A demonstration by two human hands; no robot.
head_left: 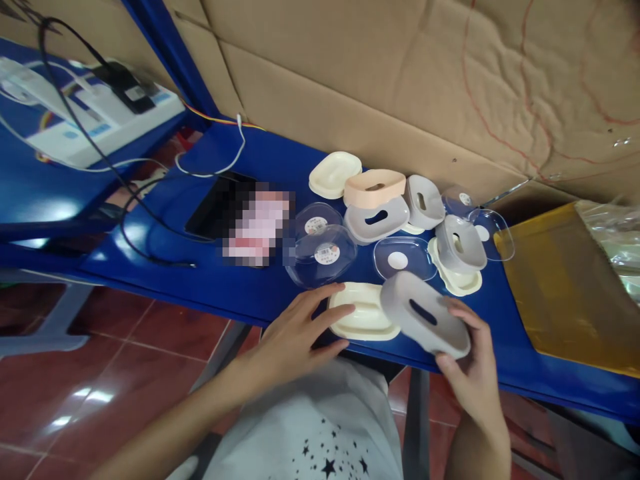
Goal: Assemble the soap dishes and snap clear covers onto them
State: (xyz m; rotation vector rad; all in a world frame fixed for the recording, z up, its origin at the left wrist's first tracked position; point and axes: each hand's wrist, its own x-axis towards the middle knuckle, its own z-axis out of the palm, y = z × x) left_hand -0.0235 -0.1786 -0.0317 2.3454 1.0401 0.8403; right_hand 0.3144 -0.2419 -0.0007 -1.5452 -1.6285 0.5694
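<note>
My right hand (474, 363) grips a grey oval plastic soap-dish tray (407, 320) with a slot in its floor, thumb at the near side and fingers round its right end. It is tilted, and its left end overlaps a cream plastic base (363, 332) in my view. At the left end of that base is my left hand (295, 330), fingers spread, one fingertip over the base. Just behind lies a clear lid (415, 268) with a round white sticker. Another grey tray (467, 257) rests on a cream piece (463, 285) farther right.
Farther back are a peach tray (370, 193), a cream base (335, 173), more grey trays (425, 200) and clear lids (320, 267). A blurred-out phone-like object (257, 230) and cables are left. A taped cardboard box (565, 287) stands right; cardboard (350, 80) lines the back.
</note>
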